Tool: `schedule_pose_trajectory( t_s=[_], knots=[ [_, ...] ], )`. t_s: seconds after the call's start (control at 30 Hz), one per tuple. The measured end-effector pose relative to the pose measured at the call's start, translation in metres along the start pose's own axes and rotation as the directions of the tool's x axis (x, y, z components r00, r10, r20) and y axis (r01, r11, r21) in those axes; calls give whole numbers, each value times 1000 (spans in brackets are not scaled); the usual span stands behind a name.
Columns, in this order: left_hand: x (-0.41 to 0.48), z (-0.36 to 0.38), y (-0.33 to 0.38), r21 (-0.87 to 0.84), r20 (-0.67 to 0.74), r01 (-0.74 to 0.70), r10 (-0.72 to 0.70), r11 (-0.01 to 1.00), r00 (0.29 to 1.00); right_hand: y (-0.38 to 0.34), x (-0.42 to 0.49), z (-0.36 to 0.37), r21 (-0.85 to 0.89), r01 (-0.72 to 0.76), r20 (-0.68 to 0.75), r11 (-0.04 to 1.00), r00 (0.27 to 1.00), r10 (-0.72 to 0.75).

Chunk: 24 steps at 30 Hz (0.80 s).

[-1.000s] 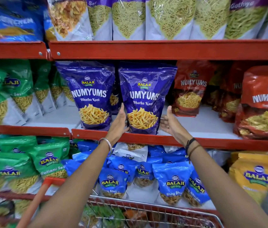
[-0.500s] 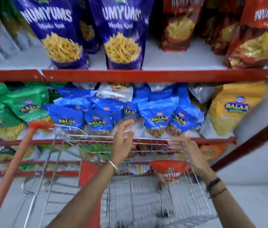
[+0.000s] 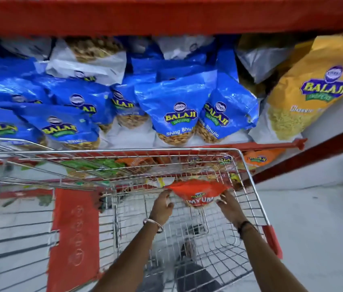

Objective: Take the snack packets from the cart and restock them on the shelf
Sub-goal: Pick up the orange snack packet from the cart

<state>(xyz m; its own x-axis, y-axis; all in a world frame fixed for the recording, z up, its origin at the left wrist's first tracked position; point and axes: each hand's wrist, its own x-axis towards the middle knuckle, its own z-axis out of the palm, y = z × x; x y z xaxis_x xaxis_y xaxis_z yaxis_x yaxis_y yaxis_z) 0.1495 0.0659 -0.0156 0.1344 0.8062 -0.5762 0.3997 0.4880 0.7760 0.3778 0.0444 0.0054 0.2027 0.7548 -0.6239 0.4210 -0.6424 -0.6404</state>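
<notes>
Bright, even store light, with blur and wide-angle bending toward the edges.

You get soft overhead light with no hard shadows; only the band under the red shelf edge (image 3: 166,15) at 12 o'clock goes dark, dimming the packets tucked behind it. White glare streaks the glossy blue packets (image 3: 174,106) just above centre, though their print reads fairly clearly. Toward 9 o'clock the blue packs and the cart's wire rim (image 3: 124,151) smear with motion blur. Straight lines bow at 3 and 9 o'clock from the lens. The red packet (image 3: 198,191) near centre is soft, its lettering only partly legible, and the floor at 6 o'clock is mushy.
</notes>
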Motion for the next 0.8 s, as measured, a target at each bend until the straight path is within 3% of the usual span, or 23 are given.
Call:
schedule_pose_trajectory(
  t_s=[0.07, 0.17, 0.3, 0.37, 0.53, 0.73, 0.8],
  knots=[
    [14, 16, -8, -22, 25, 28, -28, 999, 999, 5, 12, 3, 19, 54, -28, 998, 998, -53],
    [30, 32, -13, -10, -73, 97, -98, 995, 993, 12, 24, 6, -47, 70, -119, 996, 990, -75],
    [38, 36, -6, -49, -245, -52, 38, 997, 969, 12, 28, 9, -85, 98, -204, 992, 972, -114],
    [41, 33, -2, 14, -272, -106, 106, 994, 956, 7, 27, 9, -97, 142, -247, 985, 955, -162],
    [24, 17, 11, 98, -304, -100, 125, 990, 944, -8, 9, 3, -49, 185, -262, 982, 946, -191],
    [-29, -13, 59, -14, -379, -273, 248, 962, 892, -48, -42, -17, 8, 325, -295, 946, 904, -309],
    [-49, -28, 80, 55, -424, -340, 330, 939, 843, -70, -65, -27, 71, 396, -301, 915, 883, -359]
  ],
)
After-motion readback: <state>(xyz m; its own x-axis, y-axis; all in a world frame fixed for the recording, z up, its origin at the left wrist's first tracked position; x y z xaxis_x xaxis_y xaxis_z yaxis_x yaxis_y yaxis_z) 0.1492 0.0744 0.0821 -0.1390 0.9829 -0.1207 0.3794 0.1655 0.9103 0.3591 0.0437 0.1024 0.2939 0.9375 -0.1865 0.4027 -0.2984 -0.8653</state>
